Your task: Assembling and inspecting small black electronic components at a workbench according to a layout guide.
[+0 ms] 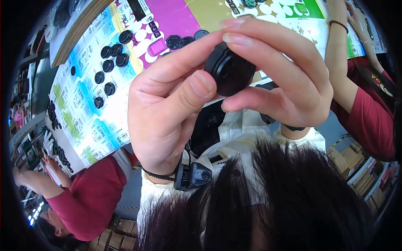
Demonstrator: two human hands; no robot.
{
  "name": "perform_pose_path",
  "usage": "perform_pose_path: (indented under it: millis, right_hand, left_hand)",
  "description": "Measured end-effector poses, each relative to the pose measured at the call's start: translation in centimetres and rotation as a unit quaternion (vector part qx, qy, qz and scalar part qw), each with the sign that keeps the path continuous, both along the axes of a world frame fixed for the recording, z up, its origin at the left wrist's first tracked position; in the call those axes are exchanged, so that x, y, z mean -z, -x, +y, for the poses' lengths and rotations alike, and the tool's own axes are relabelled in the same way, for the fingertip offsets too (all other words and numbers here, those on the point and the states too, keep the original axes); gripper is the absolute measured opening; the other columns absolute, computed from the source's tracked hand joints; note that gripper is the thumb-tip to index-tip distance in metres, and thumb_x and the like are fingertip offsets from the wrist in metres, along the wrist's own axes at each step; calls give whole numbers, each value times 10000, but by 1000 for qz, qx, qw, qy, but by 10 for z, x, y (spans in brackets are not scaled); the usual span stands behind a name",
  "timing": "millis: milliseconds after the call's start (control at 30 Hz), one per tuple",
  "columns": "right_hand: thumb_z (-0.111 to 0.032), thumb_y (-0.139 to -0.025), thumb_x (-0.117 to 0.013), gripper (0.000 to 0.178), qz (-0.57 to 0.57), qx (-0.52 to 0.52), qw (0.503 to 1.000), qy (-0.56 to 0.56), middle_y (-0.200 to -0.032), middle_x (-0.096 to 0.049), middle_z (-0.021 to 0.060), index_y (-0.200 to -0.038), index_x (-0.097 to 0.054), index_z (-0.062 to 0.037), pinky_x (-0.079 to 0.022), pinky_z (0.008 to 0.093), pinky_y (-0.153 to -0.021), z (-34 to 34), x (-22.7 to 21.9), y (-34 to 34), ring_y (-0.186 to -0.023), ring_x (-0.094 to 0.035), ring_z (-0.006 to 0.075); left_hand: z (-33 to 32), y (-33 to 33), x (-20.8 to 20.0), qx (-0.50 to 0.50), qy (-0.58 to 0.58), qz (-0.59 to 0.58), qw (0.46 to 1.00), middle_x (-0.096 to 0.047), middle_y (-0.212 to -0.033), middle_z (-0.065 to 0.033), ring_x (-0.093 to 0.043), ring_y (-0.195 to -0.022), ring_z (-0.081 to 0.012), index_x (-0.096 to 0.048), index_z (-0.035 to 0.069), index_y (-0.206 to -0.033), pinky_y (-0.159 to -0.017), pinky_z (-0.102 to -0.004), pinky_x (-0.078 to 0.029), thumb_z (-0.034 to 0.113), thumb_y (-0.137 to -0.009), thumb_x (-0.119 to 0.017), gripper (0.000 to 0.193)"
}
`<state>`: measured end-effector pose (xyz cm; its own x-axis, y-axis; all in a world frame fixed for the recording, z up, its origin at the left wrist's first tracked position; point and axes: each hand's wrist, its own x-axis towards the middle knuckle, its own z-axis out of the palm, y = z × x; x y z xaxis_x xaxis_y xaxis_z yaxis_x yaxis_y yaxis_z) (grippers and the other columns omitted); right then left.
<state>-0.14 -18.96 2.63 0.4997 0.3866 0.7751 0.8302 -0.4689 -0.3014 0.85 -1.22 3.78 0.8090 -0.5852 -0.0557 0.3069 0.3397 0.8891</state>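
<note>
A small black ridged round part, like a cap or knob, is held up close in front of me by both hands. My left hand pinches its left side, the thumb pressed near the edge and the index finger reaching over the top. From the other side my right hand closes round it, fingertips along the upper edge and thumb below. Its underside and inner face are partly hidden. A small black camera is strapped to my left wrist. Behind the hands, several similar black round parts lie on the printed table covering.
The table has a colourful printed surface. A pink rounded block and black discs lie beyond my left hand. A wooden-edged shelf stands at far left. Co-workers in red sleeves work on both sides.
</note>
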Motion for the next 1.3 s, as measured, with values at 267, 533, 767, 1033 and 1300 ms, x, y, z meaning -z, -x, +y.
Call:
perform_pose_path:
  millis: [267,533,767,1033,1300]
  right_hand:
    - [-188,-615,-677,471,5,14,1000,14,-945,-530,196,-948,-527,110,-498,288,-715,-1,3,-1,-833,-568,266]
    - [-130,-646,-676,449,-22,32,999,-11,-989,-529,166,-999,-512,95,-466,287,-748,7,19,-1,-868,-554,231]
    - [-157,-760,-587,438,291,-54,894,-336,-1048,-511,149,-1094,-441,85,-422,251,-772,27,22,16,-875,-531,162]
    - [-138,-768,-577,433,465,-42,786,-405,-1041,-488,124,-1133,-417,31,-395,244,-780,36,17,19,-895,-507,148]
    - [-217,-700,-646,722,389,114,903,-142,-1276,-291,163,-1266,-239,-29,-215,304,-979,-41,28,-25,-1198,-267,256]
  left_hand:
    - [-2,1,0,-13,2,4,1000,-513,-1043,-168,-533,-937,-223,-374,-73,-1153,-803,-293,-448,234,-803,-529,490]
    - [-21,15,6,-173,-77,-143,971,-540,-977,-157,-546,-873,-195,-457,-81,-1067,-757,-266,-449,129,-847,-448,304]
    - [-26,13,9,-205,-78,-245,944,-553,-931,-145,-545,-815,-183,-498,-94,-967,-736,-234,-436,66,-831,-452,215]
    - [-27,12,17,-228,-183,-271,917,-557,-923,-101,-549,-778,-142,-526,-58,-965,-678,-216,-444,-61,-785,-443,198]
    - [73,-28,52,-213,-380,-174,883,-512,-1030,-120,-527,-884,-207,-470,-52,-1072,-766,-271,-428,-37,-795,-379,292]
